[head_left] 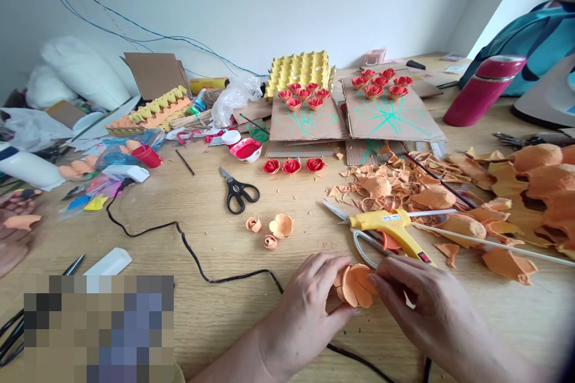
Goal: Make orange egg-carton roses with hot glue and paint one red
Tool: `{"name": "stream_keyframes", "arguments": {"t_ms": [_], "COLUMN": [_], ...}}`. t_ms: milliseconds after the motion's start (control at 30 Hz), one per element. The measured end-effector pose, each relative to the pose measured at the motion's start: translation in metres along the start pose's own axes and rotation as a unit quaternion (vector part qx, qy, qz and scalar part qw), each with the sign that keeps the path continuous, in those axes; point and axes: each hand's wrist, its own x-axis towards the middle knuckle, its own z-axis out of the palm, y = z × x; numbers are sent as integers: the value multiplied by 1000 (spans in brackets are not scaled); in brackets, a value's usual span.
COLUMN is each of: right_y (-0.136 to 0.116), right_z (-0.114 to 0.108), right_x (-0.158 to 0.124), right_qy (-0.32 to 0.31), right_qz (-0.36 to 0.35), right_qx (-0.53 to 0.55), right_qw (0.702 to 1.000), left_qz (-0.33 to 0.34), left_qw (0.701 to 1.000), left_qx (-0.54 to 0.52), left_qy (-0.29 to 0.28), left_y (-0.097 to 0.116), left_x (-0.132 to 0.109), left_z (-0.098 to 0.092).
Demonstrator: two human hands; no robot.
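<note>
Between my hands, just above the table, is an orange paper flower (358,285) with cupped petals. My left hand (312,305) grips its left side between thumb and fingers. On the opposite side my right hand (415,299) pinches the edge of a petal. Beyond my hands lie an open orange flower (281,226) and two small rolled buds, one of them a bud (253,224) to its left. A yellow glue gun (385,223) rests on its side behind my right hand, partly over scissors with a grey handle (362,248).
Black-handled scissors (240,192) lie mid-table near a bowl of red paint (245,149). Red flowers stand on cardboard sheets (309,119) at the back. Torn orange egg-carton scraps (399,176) spread rightward. A black cord (193,258) crosses the table. Another person's hand (18,227) is at far left.
</note>
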Motion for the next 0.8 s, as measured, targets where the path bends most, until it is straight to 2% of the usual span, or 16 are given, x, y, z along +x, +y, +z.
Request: {"name": "stream_keyframes", "arguments": {"t_ms": [167,467,800], "right_y": [1,2,0], "right_z": [0,-2,-8], "right_x": [-2,-2,3], "right_qy": [-24,-26,-58], "right_qz": [15,22,-12], "right_qx": [-1,-11,-26], "right_qw": [1000,999,998], "left_qz": [15,5,25], "left_qw": [1000,1000,998], "left_qx": [5,-25,-16], "left_qy": [9,-7,-57], "left_y": [1,0,-2], "left_x": [-1,0,2], "left_z": [0,-1,-5]}}
